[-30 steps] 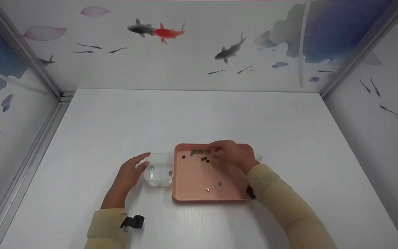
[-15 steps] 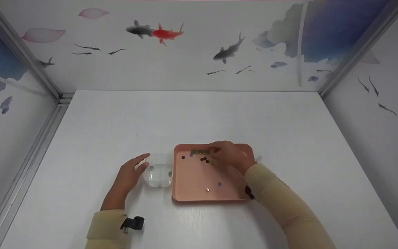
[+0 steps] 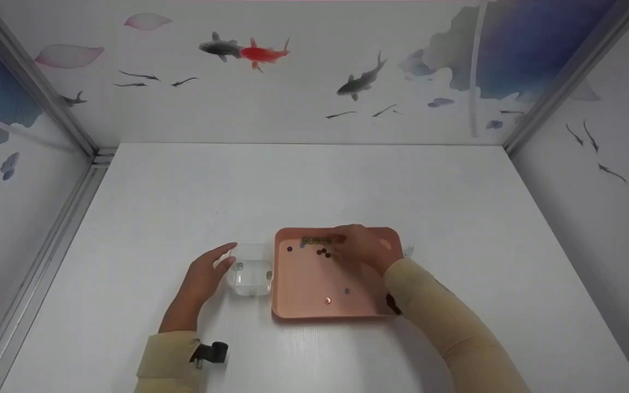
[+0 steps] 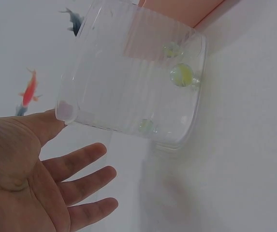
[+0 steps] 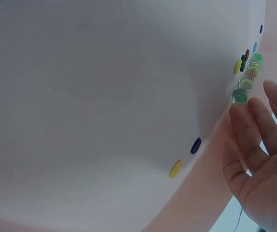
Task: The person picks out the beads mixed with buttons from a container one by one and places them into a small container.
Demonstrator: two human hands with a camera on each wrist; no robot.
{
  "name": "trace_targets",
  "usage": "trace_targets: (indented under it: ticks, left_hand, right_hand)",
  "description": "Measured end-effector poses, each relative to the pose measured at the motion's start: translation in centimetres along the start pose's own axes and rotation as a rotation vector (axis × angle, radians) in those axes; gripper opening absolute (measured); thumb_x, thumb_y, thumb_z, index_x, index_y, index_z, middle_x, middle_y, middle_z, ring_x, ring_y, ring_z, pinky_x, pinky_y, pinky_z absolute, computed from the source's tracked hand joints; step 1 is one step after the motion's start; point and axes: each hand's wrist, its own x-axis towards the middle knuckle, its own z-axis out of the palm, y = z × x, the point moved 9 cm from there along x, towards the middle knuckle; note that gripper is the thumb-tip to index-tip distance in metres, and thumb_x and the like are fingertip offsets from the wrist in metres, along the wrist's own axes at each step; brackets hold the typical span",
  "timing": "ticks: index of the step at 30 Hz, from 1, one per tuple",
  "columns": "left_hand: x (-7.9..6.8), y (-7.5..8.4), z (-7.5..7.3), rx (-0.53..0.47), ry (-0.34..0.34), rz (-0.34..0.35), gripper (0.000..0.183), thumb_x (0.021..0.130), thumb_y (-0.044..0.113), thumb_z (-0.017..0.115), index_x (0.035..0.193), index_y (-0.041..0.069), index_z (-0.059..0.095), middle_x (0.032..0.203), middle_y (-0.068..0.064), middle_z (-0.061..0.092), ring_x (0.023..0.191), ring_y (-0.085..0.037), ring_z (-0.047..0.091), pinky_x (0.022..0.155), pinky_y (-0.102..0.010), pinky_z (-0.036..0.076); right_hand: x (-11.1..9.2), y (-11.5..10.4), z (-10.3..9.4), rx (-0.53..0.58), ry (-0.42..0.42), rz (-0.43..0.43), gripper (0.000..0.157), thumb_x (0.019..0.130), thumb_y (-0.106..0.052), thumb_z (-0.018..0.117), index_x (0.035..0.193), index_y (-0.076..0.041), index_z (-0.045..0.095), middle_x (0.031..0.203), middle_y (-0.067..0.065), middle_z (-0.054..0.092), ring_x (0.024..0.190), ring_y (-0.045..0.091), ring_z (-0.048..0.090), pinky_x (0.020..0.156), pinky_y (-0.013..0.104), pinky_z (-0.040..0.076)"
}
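Observation:
A clear plastic container (image 3: 251,284) stands against the left side of a pink tray (image 3: 309,312). Glass marbles (image 4: 181,75) lie in the container. My left hand (image 3: 205,275) touches the container's left edge with a fingertip; the left wrist view has several fingers (image 4: 87,162) spread apart and holding nothing. Along the tray's far wall runs a row of green-tinted marbles (image 5: 247,83). My right hand (image 3: 363,248) is over the tray's far side, its fingers loosely extended beside the nearest marble of that row. It covers part of the tray from the head camera.
Small flat button-like discs lie about the tray: a dark group (image 3: 324,252), a dark disc (image 3: 289,249), a blue disc (image 3: 347,291) and a yellow disc (image 5: 176,168). A small shiny piece (image 3: 328,301) lies near the front. Something transparent (image 3: 409,251) shows behind the tray's right side.
My right hand has shifted very slightly, staying at the end of the marble row. The left hand, container and tray contents look the same.

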Motion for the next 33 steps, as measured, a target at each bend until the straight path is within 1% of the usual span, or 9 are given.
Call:
trace_targets:
  ticks: [5, 9, 12, 15, 19, 23, 27, 29, 33]
  left_hand:
    - [-0.1, 0.0, 0.0, -0.002, 0.000, -0.006, 0.044, 0.102, 0.026, 0.049, 0.144, 0.016, 0.046, 0.151, -0.016, 0.039, 0.141, -0.039, 0.029, 0.115, -0.055, 0.023]
    - [-0.1, 0.0, -0.1, 0.001, -0.002, -0.005, 0.045, 0.101, 0.029, 0.049, 0.144, 0.016, 0.046, 0.151, -0.015, 0.039, 0.141, -0.039, 0.029, 0.115, -0.055, 0.023]
    - [-0.1, 0.0, 0.0, 0.001, -0.005, -0.008, 0.045, 0.101, 0.030, 0.049, 0.144, 0.017, 0.046, 0.151, -0.015, 0.039, 0.141, -0.039, 0.029, 0.115, -0.055, 0.023]
    - [0.0, -0.1, 0.0, 0.001, -0.006, -0.013, 0.044, 0.102, 0.029, 0.049, 0.144, 0.017, 0.046, 0.151, -0.014, 0.040, 0.141, -0.038, 0.029, 0.115, -0.055, 0.023]
    - [0.1, -0.2, 0.0, 0.006, -0.007, -0.018, 0.044, 0.102, 0.027, 0.049, 0.145, 0.018, 0.046, 0.151, -0.015, 0.039, 0.141, -0.039, 0.028, 0.115, -0.055, 0.023]
    - [0.1, -0.1, -0.1, 0.009, -0.002, -0.011, 0.044, 0.102, 0.027, 0.050, 0.144, 0.018, 0.047, 0.151, -0.015, 0.040, 0.141, -0.039, 0.029, 0.114, -0.056, 0.024]
    - [0.1, 0.0, -0.1, 0.006, 0.005, 0.000, 0.044, 0.101, 0.025, 0.051, 0.144, 0.017, 0.047, 0.150, -0.016, 0.040, 0.140, -0.040, 0.030, 0.114, -0.056, 0.025]
    - [0.1, 0.0, -0.1, 0.006, 0.004, -0.001, 0.044, 0.101, 0.025, 0.051, 0.144, 0.017, 0.047, 0.150, -0.016, 0.040, 0.140, -0.040, 0.030, 0.114, -0.056, 0.025]
    - [0.2, -0.1, -0.1, 0.013, -0.001, -0.005, 0.044, 0.101, 0.026, 0.051, 0.144, 0.017, 0.047, 0.150, -0.016, 0.040, 0.140, -0.040, 0.030, 0.114, -0.056, 0.025]
  right_hand:
    - [0.2, -0.1, 0.3, -0.037, 0.003, 0.011, 0.036, 0.092, -0.015, 0.064, 0.128, -0.021, 0.065, 0.123, 0.001, 0.064, 0.107, 0.016, 0.057, 0.097, 0.037, 0.047]
    - [0.3, -0.1, 0.6, -0.062, 0.003, 0.027, 0.035, 0.093, -0.017, 0.065, 0.129, -0.021, 0.064, 0.124, 0.000, 0.065, 0.116, 0.017, 0.058, 0.103, 0.039, 0.045]
    - [0.3, -0.1, 0.8, -0.075, 0.001, 0.041, 0.035, 0.094, -0.018, 0.064, 0.129, -0.023, 0.064, 0.126, -0.002, 0.064, 0.120, 0.017, 0.056, 0.105, 0.040, 0.044]
    - [0.3, -0.2, 0.9, -0.079, 0.001, 0.050, 0.037, 0.094, -0.016, 0.063, 0.129, -0.026, 0.064, 0.127, -0.003, 0.064, 0.122, 0.016, 0.056, 0.106, 0.040, 0.043]
    - [0.4, -0.2, 1.0, -0.086, 0.012, 0.050, 0.039, 0.093, -0.011, 0.064, 0.129, -0.028, 0.064, 0.126, -0.004, 0.064, 0.119, 0.015, 0.057, 0.105, 0.039, 0.044]
    - [0.5, -0.2, 1.1, -0.083, 0.010, 0.055, 0.040, 0.093, -0.013, 0.065, 0.131, -0.025, 0.063, 0.128, -0.003, 0.063, 0.121, 0.016, 0.055, 0.106, 0.039, 0.043]
    - [0.5, -0.1, 1.1, -0.073, 0.005, 0.052, 0.040, 0.093, -0.015, 0.066, 0.132, -0.020, 0.061, 0.131, 0.000, 0.061, 0.127, 0.020, 0.052, 0.108, 0.041, 0.041]
    - [0.5, -0.1, 1.1, -0.074, 0.006, 0.049, 0.040, 0.093, -0.013, 0.065, 0.132, -0.018, 0.061, 0.131, 0.002, 0.061, 0.127, 0.021, 0.052, 0.108, 0.041, 0.041]
    - [0.6, 0.0, 1.1, -0.086, 0.011, 0.047, 0.040, 0.092, -0.006, 0.062, 0.132, -0.015, 0.061, 0.128, 0.003, 0.063, 0.123, 0.020, 0.054, 0.107, 0.041, 0.041]
